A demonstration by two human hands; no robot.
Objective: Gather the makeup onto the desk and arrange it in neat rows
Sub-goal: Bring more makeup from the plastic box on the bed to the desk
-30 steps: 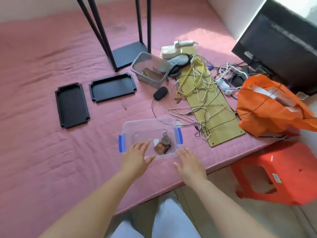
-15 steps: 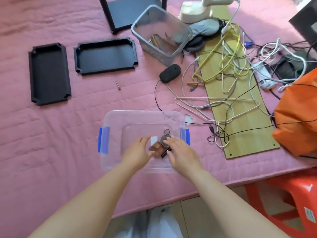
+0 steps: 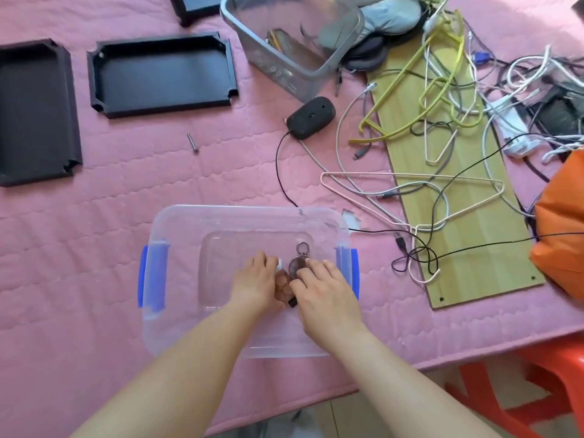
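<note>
- Head view: a clear plastic bin (image 3: 177,229) with blue latches sits on a pink quilted bed (image 3: 94,248), near its front edge
- Both hands are down inside the bin, over a small cluster of makeup items at the bottom
- The left hand (image 3: 256,284) lies on the left side of the cluster with fingers curled down; whether it actually grips anything I cannot tell
- The right hand (image 3: 322,294) is on the right side, fingers bent, tips touching a round brown compact (image 3: 296,265) that has a metal ring at its far end; a firm pinch cannot be confirmed
- Between the two hands shows a brownish palette (image 3: 282,284) with round pans, and a small dark piece (image 3: 293,302) pokes out at its near end
- Beyond the bin, on the bed, lie two black trays (image 3: 164,77) side by side, with a loose screw (image 3: 192,143) near them
- A grey basket (image 3: 294,39) stands farther back; just in front of it rests a black mouse (image 3: 311,121) whose cord runs toward the bin
- To the right a wooden board (image 3: 467,248) carries tangled cables and wire hangers (image 3: 410,181)
- An orange bag (image 3: 562,235) sits at the right edge, and a red stool (image 3: 550,390) stands on the floor below it
</note>
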